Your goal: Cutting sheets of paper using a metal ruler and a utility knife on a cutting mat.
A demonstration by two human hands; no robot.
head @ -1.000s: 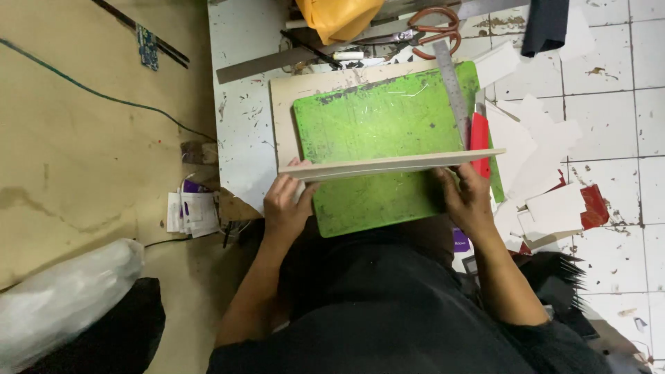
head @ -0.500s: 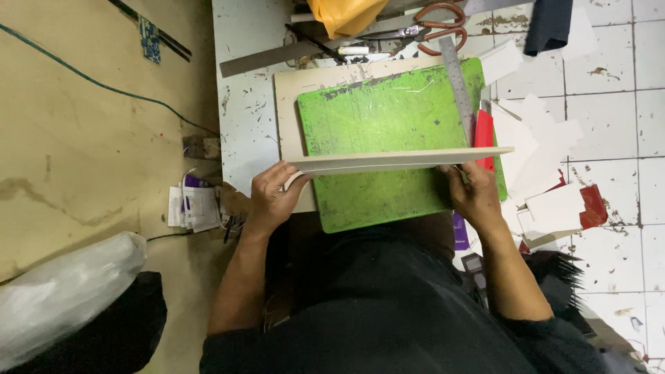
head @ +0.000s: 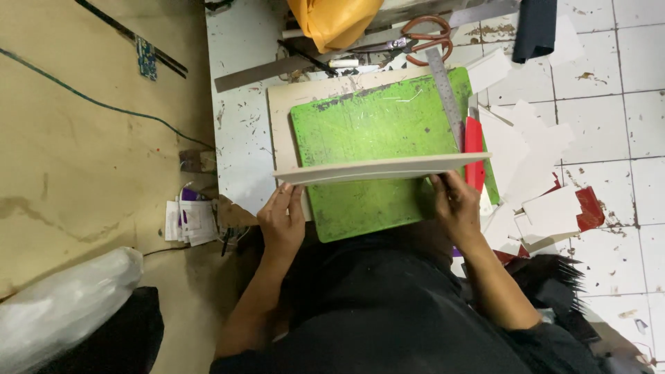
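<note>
- The left hand (head: 282, 220) and the right hand (head: 454, 202) each gripped one lower corner of a pale board (head: 381, 168), fingers curled shut on its edge.
- The board was held nearly edge-on to the camera, raised above the green mat (head: 377, 149) and spanning its width.
- The step in hand appeared to be lifting or turning the board over the mat.
- A steel ruler (head: 445, 93) lay along the mat's right edge, with a red cutter (head: 474, 152) just beside it; scissors (head: 426, 38) lay beyond.
- Laying the board flat would call for an even two-handed lowering, clear of the ruler.
</note>
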